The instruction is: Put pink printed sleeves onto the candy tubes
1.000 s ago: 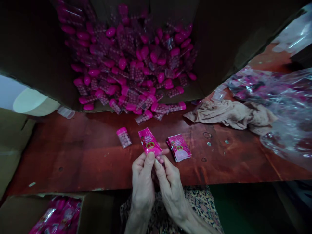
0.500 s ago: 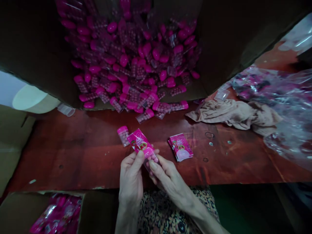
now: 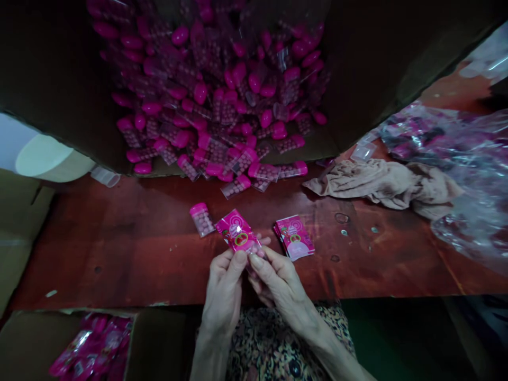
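surface: red-brown wooden table, worn, with knots and pale flecks, spanning the middle of the frame. room dim. a large cardboard carton opens toward the viewer across the top; inside lies a heap of pink-capped bottles, a few spilling over its lower edge. pale bowl at left; crumpled cloth and clear plastic bag at right. second carton at lower left, holding glossy pink packets.

orientation: the pink printed sleeve sits just below the centre of the frame, over the near part of the table. long axis runs diagonally, upper left to lower right; far end points to upper left, printed face up.

appearance: bright pink, glossy, with swirl lettering and a red-and-green oval motif. at its lower right end a clear container with pale pink balls shows; how far it goes under the sleeve, cannot tell.

grip: left hand pinches the sleeve's near end under the thumb; right hand grasps the container, fingers partly hidden. lone bottle just left of the sleeve, stack of pink cards to the right.
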`<move>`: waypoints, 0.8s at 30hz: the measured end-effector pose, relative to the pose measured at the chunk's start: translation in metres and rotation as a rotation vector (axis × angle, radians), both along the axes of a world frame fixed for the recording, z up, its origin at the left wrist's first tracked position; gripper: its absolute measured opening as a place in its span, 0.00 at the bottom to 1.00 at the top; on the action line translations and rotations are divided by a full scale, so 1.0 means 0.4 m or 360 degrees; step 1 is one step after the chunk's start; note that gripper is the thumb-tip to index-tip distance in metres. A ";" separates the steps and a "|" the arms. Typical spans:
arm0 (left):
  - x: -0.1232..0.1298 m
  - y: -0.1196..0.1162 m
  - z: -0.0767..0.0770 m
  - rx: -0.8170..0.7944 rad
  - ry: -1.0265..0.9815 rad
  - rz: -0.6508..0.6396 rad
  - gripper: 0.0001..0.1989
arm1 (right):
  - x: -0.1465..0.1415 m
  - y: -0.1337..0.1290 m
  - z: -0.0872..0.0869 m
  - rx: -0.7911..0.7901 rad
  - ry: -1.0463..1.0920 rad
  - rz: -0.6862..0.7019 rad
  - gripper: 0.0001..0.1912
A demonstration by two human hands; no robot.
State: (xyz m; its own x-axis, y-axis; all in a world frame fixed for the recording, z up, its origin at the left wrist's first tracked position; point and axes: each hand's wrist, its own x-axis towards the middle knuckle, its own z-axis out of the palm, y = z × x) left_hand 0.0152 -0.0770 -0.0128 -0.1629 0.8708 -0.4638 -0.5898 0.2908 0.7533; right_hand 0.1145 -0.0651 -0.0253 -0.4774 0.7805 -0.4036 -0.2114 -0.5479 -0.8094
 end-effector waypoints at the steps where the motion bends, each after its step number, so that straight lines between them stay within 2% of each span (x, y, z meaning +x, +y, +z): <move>1: -0.004 0.001 0.000 -0.0009 -0.0013 0.0013 0.11 | 0.001 0.002 0.002 -0.0001 0.0010 0.0012 0.15; 6: -0.018 0.006 0.007 -0.0036 0.0034 0.0123 0.12 | 0.008 0.004 0.018 0.0131 -0.0008 0.0115 0.12; 11: 0.001 -0.015 0.008 -0.0011 0.0223 -0.0039 0.10 | 0.012 -0.014 0.025 0.0139 -0.0215 -0.0054 0.13; 14: 0.004 -0.015 0.011 -0.0007 0.0201 -0.0067 0.10 | 0.007 -0.017 0.018 0.0076 -0.0092 -0.0103 0.15; 16: 0.006 -0.010 0.014 -0.0033 0.0105 -0.0033 0.11 | 0.002 -0.014 0.013 0.0118 -0.0049 -0.0128 0.16; 20: 0.026 -0.010 0.020 -0.0144 -0.0035 0.0056 0.12 | -0.003 -0.007 0.013 0.0343 -0.0254 -0.0233 0.19; 24: 0.046 -0.029 0.022 -0.0243 -0.0040 0.0172 0.12 | -0.004 -0.004 0.017 0.0286 -0.0253 -0.0222 0.22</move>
